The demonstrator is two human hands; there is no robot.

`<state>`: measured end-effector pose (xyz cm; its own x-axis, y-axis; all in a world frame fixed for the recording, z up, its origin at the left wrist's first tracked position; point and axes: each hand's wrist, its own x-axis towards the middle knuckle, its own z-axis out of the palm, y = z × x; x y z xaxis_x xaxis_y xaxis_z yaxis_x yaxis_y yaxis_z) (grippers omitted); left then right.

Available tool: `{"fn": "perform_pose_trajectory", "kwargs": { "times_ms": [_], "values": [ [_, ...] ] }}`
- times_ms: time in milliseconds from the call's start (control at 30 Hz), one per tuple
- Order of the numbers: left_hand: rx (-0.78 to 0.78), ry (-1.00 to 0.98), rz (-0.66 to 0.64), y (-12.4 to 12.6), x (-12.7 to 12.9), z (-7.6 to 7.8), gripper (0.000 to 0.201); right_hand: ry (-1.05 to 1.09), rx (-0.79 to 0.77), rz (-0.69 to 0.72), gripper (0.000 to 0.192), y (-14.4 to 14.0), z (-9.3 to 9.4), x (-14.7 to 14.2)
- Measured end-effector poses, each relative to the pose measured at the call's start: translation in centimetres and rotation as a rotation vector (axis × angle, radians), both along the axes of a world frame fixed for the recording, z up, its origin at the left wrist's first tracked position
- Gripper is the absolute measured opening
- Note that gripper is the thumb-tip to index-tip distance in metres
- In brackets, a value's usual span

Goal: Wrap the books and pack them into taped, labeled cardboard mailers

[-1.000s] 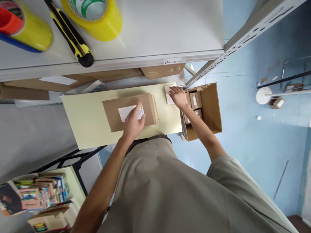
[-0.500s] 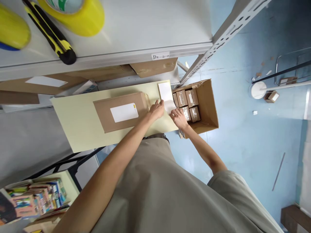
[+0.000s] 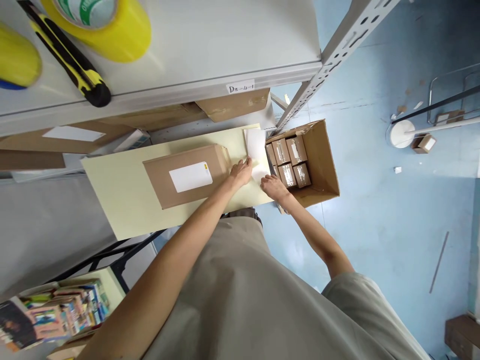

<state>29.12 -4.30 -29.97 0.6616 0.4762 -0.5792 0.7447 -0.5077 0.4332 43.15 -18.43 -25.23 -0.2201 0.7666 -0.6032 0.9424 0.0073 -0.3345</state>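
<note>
A white label sheet (image 3: 256, 144) lies at the right end of the pale yellow board (image 3: 127, 210), bent across its middle. Its left edge is pinched by my left hand (image 3: 241, 171), fingers closed. At the sheet's lower right corner my right hand (image 3: 273, 187) is closed too, fingertips pressed together on the paper. Whether backing and label are coming apart there is too small to tell. Left of my hands rests a closed brown carton (image 3: 161, 182) with a white label (image 3: 191, 176) on top.
An open cardboard box (image 3: 320, 160) holding several small brown boxes (image 3: 296, 150) stands right of the board. Above is a grey shelf (image 3: 225, 40) with yellow tape (image 3: 131, 35) and a utility knife (image 3: 75, 62). Books (image 3: 75, 305) are at lower left; blue floor (image 3: 360, 210) extends right.
The sheet's lower part has bent, and a fold now shows across it. My right hand has shifted slightly down and left. The camera view has moved a little.
</note>
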Motion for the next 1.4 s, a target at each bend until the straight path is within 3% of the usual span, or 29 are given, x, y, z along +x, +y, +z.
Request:
{"fn": "perform_pose_trajectory", "kwargs": {
  "times_ms": [100, 200, 300, 400, 467, 567, 700, 800, 1000, 1200, 1400],
  "values": [
    [-0.137, 0.148, 0.0, 0.2, 0.1, 1.8, 0.089, 0.084, -0.172, -0.076, 0.025, 0.6, 2.2, 0.3],
    [-0.235, -0.025, 0.12, -0.3, -0.9, 3.9, 0.081, 0.326, -0.216, -0.244, 0.015, 1.0, 4.6, 1.5],
    [-0.502, -0.331, 0.354, -1.1, -3.3, 6.7, 0.068, 0.678, -0.168, -0.454, 0.013, 1.8, 7.2, 2.8],
    [-0.902, -0.537, 0.587, -0.9, -7.1, 10.4, 0.085, 0.914, -0.069, -0.691, 0.033, 3.1, 10.1, 3.3],
    [-1.058, -0.597, 0.685, -0.3, -10.2, 13.2, 0.087, 0.966, 0.037, -0.821, 0.04, 4.1, 11.8, 2.9],
    [-1.079, -0.724, 0.788, 1.0, -15.0, 16.8, 0.076, 0.962, 0.146, -0.901, 0.042, 5.9, 13.9, 1.5],
    [-0.936, -0.804, 0.756, 2.0, -20.4, 19.6, 0.052, 0.916, 0.208, -0.857, 0.037, 8.1, 15.9, -1.6],
    [-0.832, -0.821, 0.689, 2.2, -23.8, 20.8, 0.043, 0.882, 0.237, -0.801, 0.035, 9.1, 17.3, -4.5],
    [-0.75, -0.861, 0.614, 2.4, -30.1, 21.8, 0.047, 0.813, 0.285, -0.731, 0.034, 10.4, 20.1, -11.2],
    [-0.711, -0.928, 0.599, 2.9, -36.3, 20.7, 0.044, 0.72, 0.326, -0.633, 0.031, 11.8, 21.5, -17.2],
    [-0.674, -0.975, 0.587, 3.6, -41.1, 19.2, 0.039, 0.487, 0.452, -0.533, 0.029, 13.2, 20.5, -23.4]
  ]
}}
